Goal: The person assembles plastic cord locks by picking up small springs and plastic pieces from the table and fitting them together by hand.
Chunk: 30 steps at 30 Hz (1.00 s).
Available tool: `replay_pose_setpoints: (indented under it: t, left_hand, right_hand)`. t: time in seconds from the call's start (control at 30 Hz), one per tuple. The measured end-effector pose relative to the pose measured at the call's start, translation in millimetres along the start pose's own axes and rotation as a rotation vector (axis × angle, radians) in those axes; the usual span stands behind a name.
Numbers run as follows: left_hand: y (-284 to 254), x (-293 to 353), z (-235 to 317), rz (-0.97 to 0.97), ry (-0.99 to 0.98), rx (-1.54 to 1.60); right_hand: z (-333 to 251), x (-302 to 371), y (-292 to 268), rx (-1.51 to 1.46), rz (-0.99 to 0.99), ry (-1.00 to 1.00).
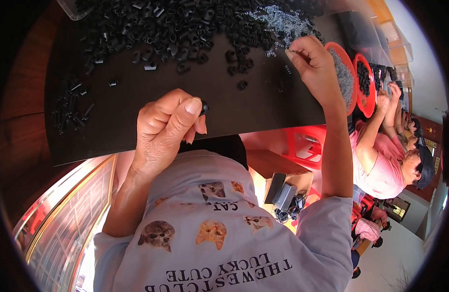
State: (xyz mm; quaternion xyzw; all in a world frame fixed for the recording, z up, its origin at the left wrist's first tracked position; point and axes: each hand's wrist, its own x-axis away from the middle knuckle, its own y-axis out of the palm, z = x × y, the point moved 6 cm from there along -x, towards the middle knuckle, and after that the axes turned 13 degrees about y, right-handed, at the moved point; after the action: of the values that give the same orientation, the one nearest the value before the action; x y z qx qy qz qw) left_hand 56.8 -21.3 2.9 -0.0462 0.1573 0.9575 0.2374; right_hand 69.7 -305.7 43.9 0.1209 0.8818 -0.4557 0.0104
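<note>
My left hand [168, 119] is closed in front of my chest, by the table's near edge. Its thumb and forefinger pinch a small black plastic part [204, 108], mostly covered by the fingers. To the right, my right hand [313, 65] is held above the table beside a heap of small silver springs [285, 24]. Its thumb and forefinger meet at the tips; what lies between them is too small to make out. A single spring [288, 69] shows just below those fingertips. A large pile of black plastic parts [171, 36] spreads along the far side of the table.
Thin black pieces [71, 109] lie at the dark table's [234, 109] left end. A red basin [353, 80] of springs and another red basin [364, 108] of black parts stand at right, near clear bins [372, 36]. Below are a red stool [307, 146] and carton [278, 168]. A co-worker [380, 160] sits rightward.
</note>
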Motion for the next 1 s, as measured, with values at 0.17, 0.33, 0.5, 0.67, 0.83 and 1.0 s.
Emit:
replay_pose_setpoints:
  t: [0.17, 0.33, 0.5, 0.67, 0.83, 1.0]
  left_hand:
    - [-0.5, -0.6, -0.6, 0.005, -0.001, -0.01]
    - [-1.1, -1.1, -0.9, 0.015, 0.005, 0.026]
    - [-2.2, -0.7, 0.0, 0.005, -0.012, 0.022]
    - [-7.0, 1.7, -3.7, 0.004, 0.012, 0.125]
    - [-7.3, 2.1, -3.8, 0.025, 0.019, 0.153]
    - [-7.7, 3.7, -3.2, 0.025, 0.03, 0.145]
  right_hand:
    - [-5.3, 5.1, -5.9, -0.014, 0.041, 0.016]
    - [-61.1, 31.6, 16.0, -0.398, -0.137, 0.175]
    - [-112.5, 47.4, 60.8, -0.786, -0.435, 0.239]
    - [-124.0, 45.5, 80.4, -0.825, -0.517, 0.197]
    - [-137.4, 51.9, 77.8, -0.802, -0.286, -0.006]
    - [-139.0, 62.9, 76.6, -0.692, -0.1, -0.205]
